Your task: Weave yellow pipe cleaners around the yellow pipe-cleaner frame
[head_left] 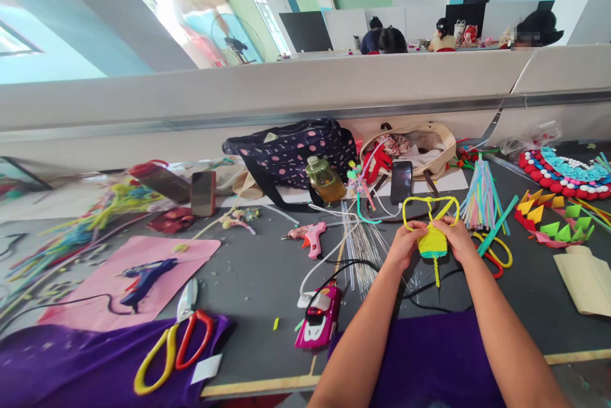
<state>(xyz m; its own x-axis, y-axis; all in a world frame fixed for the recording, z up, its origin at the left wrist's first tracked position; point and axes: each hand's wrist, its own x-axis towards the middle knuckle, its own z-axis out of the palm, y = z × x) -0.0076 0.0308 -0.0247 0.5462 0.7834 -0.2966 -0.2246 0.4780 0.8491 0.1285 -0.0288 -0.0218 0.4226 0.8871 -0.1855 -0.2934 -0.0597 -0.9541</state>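
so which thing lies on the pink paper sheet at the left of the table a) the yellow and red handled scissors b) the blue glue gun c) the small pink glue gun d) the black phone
b: the blue glue gun lies on the pink paper sheet; the small pink glue gun lies apart on the dark table.

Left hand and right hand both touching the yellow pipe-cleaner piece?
Touching. The head view shows the left hand and right hand pinching the yellow pipe-cleaner piece from either side.

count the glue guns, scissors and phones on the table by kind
glue guns: 2, a blue one and a pink one
scissors: 2, one pair on the purple cloth, one beside the right hand
phones: 2, one and another
total: 6
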